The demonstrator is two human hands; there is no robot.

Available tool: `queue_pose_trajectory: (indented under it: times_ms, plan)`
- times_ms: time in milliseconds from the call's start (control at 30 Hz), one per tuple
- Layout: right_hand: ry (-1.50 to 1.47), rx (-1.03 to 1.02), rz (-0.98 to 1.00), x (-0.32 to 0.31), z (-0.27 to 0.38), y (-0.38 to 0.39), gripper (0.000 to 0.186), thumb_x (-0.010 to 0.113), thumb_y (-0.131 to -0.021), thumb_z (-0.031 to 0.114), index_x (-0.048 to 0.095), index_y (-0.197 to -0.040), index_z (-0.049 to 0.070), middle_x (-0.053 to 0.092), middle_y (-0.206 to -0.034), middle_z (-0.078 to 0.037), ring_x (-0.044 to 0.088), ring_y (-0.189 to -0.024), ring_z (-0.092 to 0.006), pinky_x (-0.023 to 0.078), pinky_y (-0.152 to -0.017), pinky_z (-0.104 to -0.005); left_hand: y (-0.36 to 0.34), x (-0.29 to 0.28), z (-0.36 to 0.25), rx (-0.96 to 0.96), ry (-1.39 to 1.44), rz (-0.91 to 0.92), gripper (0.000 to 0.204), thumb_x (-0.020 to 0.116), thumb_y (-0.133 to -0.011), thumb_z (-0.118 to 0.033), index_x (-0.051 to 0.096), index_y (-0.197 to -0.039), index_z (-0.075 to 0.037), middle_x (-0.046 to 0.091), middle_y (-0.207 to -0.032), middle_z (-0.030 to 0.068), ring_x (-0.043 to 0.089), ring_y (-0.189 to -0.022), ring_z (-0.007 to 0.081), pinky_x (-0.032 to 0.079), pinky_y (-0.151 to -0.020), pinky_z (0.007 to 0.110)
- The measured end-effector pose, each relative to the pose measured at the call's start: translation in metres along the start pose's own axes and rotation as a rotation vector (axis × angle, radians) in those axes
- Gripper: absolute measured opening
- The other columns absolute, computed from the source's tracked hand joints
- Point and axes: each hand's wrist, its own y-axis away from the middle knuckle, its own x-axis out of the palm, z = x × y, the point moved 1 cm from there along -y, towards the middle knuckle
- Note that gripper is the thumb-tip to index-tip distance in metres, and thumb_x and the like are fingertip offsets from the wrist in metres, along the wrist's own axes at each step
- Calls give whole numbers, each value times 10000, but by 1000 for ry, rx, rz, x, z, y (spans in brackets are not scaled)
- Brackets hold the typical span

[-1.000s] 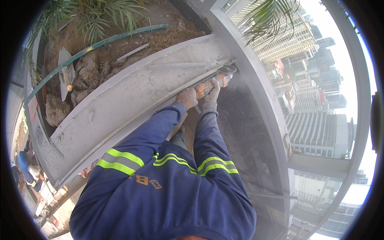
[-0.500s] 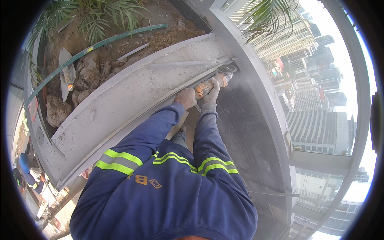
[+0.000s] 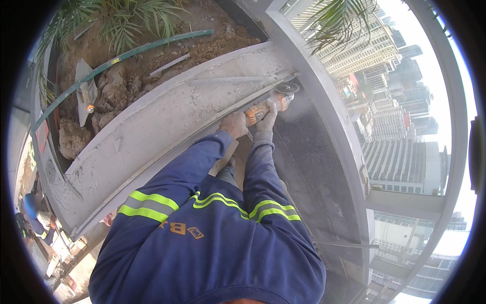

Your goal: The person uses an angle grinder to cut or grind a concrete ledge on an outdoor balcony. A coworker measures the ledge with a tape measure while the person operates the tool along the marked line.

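Note:
Both my hands are wrapped round an orange angle grinder (image 3: 256, 112). My left hand (image 3: 233, 124) grips the rear of its body, and my right hand (image 3: 268, 117) is closed farther forward near the head. At the far end its round grey disc (image 3: 287, 88) sits beside the edge of a pale concrete ledge (image 3: 172, 112). Whether the disc touches the ledge, I cannot tell. Pale dust hangs around the disc and settles on my right hand.
Left of the ledge lies a soil bed with palm leaves (image 3: 136, 23), a green hose (image 3: 136, 50) and a dusty trowel-like tool (image 3: 86, 96). A grey metal frame (image 3: 324, 96) rises at right, with city buildings beyond. Another person (image 3: 39, 218) is at lower left.
The grinder and both hands have barely shifted. More dust shows to the right of the disc.

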Motion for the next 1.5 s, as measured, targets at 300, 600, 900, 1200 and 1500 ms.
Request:
queue_pose_trajectory:
  times_ms: [300, 600, 900, 1200, 1500]
  plan:
    - [19, -14, 3, -2, 1, -3, 273, 684, -839, 199, 576, -1049, 64, 619, -924, -94, 666, -805, -283, 590, -720, -433, -3, -1, -2, 0, 18, 21, 354, 690, -710, -139, 699, -1016, 39, 707, -1049, 279, 688, -1025, 436, 556, -903, 507]
    - [12, -12, 25, 0, 9, -16, 323, 663, -841, 206, 591, -1100, 27, 650, -965, -120, 678, -841, -288, 592, -752, -427, -19, 6, -10, -27, 9, 50, 350, 732, -743, -137, 707, -1063, 3, 706, -1128, 238, 683, -1084, 387, 559, -925, 479]
    - [46, 0, 22, 3, 10, -22, 304, 669, -844, 195, 583, -1081, 25, 650, -957, -105, 678, -825, -271, 593, -737, -407, -31, 11, -8, -43, 13, 41, 350, 716, -744, -128, 709, -1067, 7, 709, -1116, 244, 685, -1080, 390, 565, -921, 464]
    - [19, 1, 30, -9, 7, -32, 298, 675, -843, 184, 579, -1080, 30, 647, -945, -109, 680, -818, -279, 598, -740, -412, -28, 11, -10, -54, 15, 15, 333, 732, -740, -140, 725, -1047, -12, 719, -1091, 235, 693, -1061, 388, 569, -912, 463]
    - [-10, 22, 17, -9, 4, -23, 316, 675, -847, 189, 574, -1109, 43, 642, -943, -114, 679, -813, -294, 598, -739, -434, -19, 9, -4, 12, 29, 1, 333, 677, -711, -111, 713, -998, 54, 700, -1042, 304, 688, -1022, 441, 556, -900, 494]
